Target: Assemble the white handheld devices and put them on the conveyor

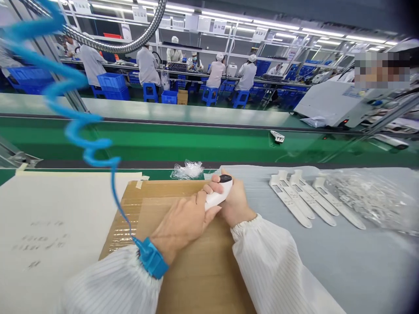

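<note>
Above a brown cardboard sheet (196, 261), both my hands are closed round one white plastic device with a black end cap (218, 197). My left hand (183, 218) wraps it from the left, its fingers over the top and its thumb along the near side. Behind the device, my right hand (237, 203) grips from the right, and most of its fingers are hidden. The device is tilted, with its black end pointing up and away from me. A blue wrist strap (153, 261) with a coiled cord (78, 117) circles my left wrist.
Several flat white plastic parts (291, 200) lie on the grey mat to the right, beside a clear bag of small white pieces (369, 196). Crumpled plastic (187, 170) sits behind the cardboard. A green conveyor belt (183, 146) carries a small white part (277, 137). People work beyond.
</note>
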Demonstrator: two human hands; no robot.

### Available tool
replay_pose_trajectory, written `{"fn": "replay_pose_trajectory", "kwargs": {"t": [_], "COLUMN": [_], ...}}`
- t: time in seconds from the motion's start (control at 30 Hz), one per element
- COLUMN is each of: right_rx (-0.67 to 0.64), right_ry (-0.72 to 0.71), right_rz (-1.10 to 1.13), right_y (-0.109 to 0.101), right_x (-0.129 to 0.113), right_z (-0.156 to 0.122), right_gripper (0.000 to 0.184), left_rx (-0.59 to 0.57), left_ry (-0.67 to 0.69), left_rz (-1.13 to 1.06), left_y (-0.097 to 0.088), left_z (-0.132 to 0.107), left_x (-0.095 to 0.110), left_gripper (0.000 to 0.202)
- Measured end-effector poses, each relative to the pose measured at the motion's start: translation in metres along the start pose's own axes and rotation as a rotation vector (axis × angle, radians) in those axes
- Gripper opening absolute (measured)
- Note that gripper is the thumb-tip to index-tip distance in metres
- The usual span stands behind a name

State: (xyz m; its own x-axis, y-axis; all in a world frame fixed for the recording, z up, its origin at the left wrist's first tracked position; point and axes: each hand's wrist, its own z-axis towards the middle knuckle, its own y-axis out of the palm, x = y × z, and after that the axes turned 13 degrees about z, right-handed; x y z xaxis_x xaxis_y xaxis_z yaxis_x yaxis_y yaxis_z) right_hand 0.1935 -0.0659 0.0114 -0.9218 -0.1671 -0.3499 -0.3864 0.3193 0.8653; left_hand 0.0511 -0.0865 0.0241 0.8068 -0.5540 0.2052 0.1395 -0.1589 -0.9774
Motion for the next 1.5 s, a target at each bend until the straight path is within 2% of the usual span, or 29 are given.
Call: {"fn": "replay_pose_trajectory", "kwargs": {"t": [0.07, 0.13, 0.2, 0.23, 0.27, 0.33, 0.4, 0.5, 0.67, 0.8, 0.9, 1.0, 1.1, 1.17, 1.27, 1.4, 1.5], "right_rx": [-0.104, -0.25, -0.354, -0.383, -0.398, -0.385, -0.342, -0.287, -0.296, -0.298, -0.314, -0.328, -0.324, -0.309, -0.26, -0.298, -0.299], "right_ry": [0.003, 0.011, 0.007, 0.002, -0.004, -0.013, -0.034, -0.064, -0.067, -0.08, -0.045, 0.003, -0.022, -0.045, -0.109, -0.213, -0.236], "right_rz": [-0.019, -0.07, -0.151, -0.188, -0.215, -0.225, -0.202, -0.2, -0.22, -0.212, -0.192, -0.123, -0.041, -0.042, -0.149, -0.399, -0.497], "right_y": [0.0, 0.002, 0.004, 0.005, 0.006, 0.006, 0.004, 0.003, 0.007, 0.01, 0.008, 0.004, -0.001, -0.002, -0.003, -0.003, -0.004], "right_x": [-0.003, -0.002, 0.006, 0.012, 0.018, 0.03, 0.039, 0.042, 0.036, 0.035, 0.03, 0.016, 0.003, -0.001, 0.004, 0.016, 0.019], "right_z": [-0.001, -0.003, -0.005, -0.007, -0.008, -0.01, -0.011, -0.011, -0.012, -0.013, -0.012, -0.011, -0.009, -0.007, -0.004, -0.004, -0.005], "right_gripper": [0.053, 0.042, 0.034, 0.031, 0.029, 0.028, 0.027, 0.027, 0.031, 0.029, 0.025, 0.019, 0.014, 0.015, 0.026, 0.036, 0.035], "left_rx": [0.014, 0.103, 0.311, 0.432, 0.538, 0.66, 0.694, 0.731, 0.771, 0.751, 0.699, 0.653, 0.602, 0.554, 0.396, -0.018, -0.14], "left_ry": [-0.048, -0.161, -0.239, -0.232, -0.194, -0.086, -0.026, -0.007, 0.001, -0.024, 0.029, 0.055, 0.066, 0.054, -0.112, -0.424, -0.45], "left_rz": [0.04, 0.031, -0.051, -0.105, -0.151, -0.199, -0.187, -0.128, -0.077, -0.101, -0.119, -0.042, 0.04, -0.011, -0.374, -1.114, -1.348], "left_y": [-0.002, -0.001, 0.002, 0.004, 0.007, 0.011, 0.013, 0.014, 0.012, 0.011, 0.011, 0.012, 0.009, 0.005, -0.003, -0.012, -0.014], "left_z": [0.002, 0.002, 0.001, 0.0, 0.0, 0.0, 0.001, 0.001, 0.003, 0.004, 0.003, 0.0, -0.002, -0.002, -0.002, 0.002, 0.003], "left_x": [-0.003, -0.011, -0.021, -0.025, -0.027, -0.029, -0.027, -0.021, -0.013, -0.012, -0.023, -0.037, -0.044, -0.042, -0.038, -0.039, -0.044], "left_gripper": [0.045, 0.043, 0.04, 0.039, 0.041, 0.044, 0.04, 0.037, 0.036, 0.036, 0.04, 0.048, 0.038, 0.036, 0.043, 0.055, 0.05]}}
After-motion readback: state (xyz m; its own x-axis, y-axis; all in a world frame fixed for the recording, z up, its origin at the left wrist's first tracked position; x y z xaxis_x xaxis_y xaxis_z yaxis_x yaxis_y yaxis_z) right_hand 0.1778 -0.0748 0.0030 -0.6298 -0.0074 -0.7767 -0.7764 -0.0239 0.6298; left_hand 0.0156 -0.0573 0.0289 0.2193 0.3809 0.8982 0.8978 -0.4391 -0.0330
